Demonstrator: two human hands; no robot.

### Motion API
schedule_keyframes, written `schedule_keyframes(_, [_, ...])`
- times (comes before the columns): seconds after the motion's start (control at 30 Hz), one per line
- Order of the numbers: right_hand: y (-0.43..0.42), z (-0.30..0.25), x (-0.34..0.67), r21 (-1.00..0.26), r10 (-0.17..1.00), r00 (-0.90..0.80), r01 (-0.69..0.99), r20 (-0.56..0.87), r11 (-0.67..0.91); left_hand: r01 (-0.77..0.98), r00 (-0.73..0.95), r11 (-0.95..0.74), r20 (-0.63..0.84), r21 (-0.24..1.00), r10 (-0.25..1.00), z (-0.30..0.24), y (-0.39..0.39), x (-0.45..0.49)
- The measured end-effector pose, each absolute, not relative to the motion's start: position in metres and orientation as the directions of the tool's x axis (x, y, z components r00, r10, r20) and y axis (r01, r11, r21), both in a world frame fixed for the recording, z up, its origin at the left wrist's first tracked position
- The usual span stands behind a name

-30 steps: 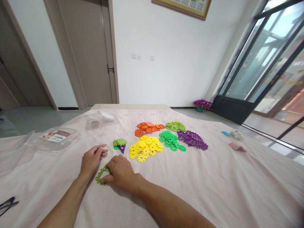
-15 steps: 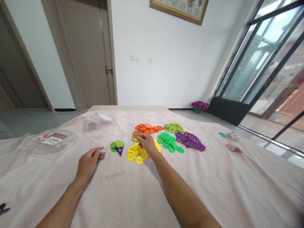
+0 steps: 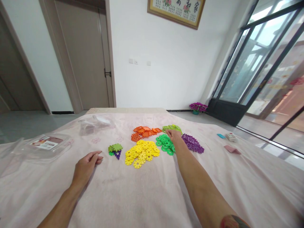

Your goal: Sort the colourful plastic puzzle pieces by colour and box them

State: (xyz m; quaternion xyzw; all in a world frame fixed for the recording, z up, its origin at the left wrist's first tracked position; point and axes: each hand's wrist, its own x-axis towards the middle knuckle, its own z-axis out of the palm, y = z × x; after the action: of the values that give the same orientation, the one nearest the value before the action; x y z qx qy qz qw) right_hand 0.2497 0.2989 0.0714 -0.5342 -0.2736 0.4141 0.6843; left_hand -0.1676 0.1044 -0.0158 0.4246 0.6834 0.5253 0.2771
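Observation:
My left hand (image 3: pixel 87 163) rests on the cloth at left with loosely bent fingers a little apart, and it holds nothing. Just beyond its fingertips lies a small heap of light green, green and purple plastic snowflake pieces (image 3: pixel 115 147). My right hand (image 3: pixel 174 135) is closed at the near edge of the light green pile (image 3: pixel 175 127). What its fingers pinch is hidden. Beneath and beside it are the green disc pile (image 3: pixel 164 142) and the purple pile (image 3: pixel 193 144). Farther left are the yellow pile (image 3: pixel 143 152) and the orange pile (image 3: pixel 143 131).
Clear plastic boxes stand at left, one with a label (image 3: pixel 47 142), another farther back (image 3: pixel 95 123). At right lie a blue item (image 3: pixel 221 136), a small white box (image 3: pixel 231 137) and a pink cloth piece (image 3: pixel 232 149). A pale cloth (image 3: pixel 142 196) covers the table.
My right hand has moved right, from between the orange and yellow piles to the light green pile. The light green bit seen by the orange pile no longer shows there. My left hand stays put.

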Motion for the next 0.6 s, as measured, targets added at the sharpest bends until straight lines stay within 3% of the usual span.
schedule_keyframes(0.2, [0.263, 0.051, 0.198, -0.985, 0.964, 0.261, -0.174, -0.053, -0.007, 0.295, -0.484, 0.075, 0.081, 0.953, 0.871, -0.015, 0.104, -0.167])
schedule_keyframes(0.27, [0.248, 0.047, 0.17, -0.998, 0.994, 0.112, -0.056, 0.014, 0.021, 0.296, -0.48, 0.067, 0.088, 0.953, 0.873, -0.014, 0.103, -0.166])
schedule_keyframes(0.3, [0.24, 0.046, 0.156, -0.992, 0.996, -0.002, 0.092, 0.09, 0.09, 0.299, -0.477, 0.063, 0.092, 0.952, 0.874, -0.014, 0.103, -0.166])
schedule_keyframes(0.37, [0.224, 0.043, 0.127, -0.874, 0.948, -0.214, 0.379, 0.237, 0.305, 0.31, -0.469, 0.063, 0.095, 0.949, 0.878, -0.014, 0.103, -0.166])
schedule_keyframes(0.43, [0.206, 0.039, 0.098, -0.688, 0.88, -0.354, 0.554, 0.316, 0.469, 0.325, -0.464, 0.069, 0.095, 0.943, 0.88, -0.013, 0.102, -0.166])
schedule_keyframes(0.6, [0.175, 0.03, 0.035, -0.379, 0.769, -0.556, 0.669, 0.316, 0.639, 0.365, -0.462, 0.075, 0.111, 0.928, 0.88, -0.009, 0.101, -0.164])
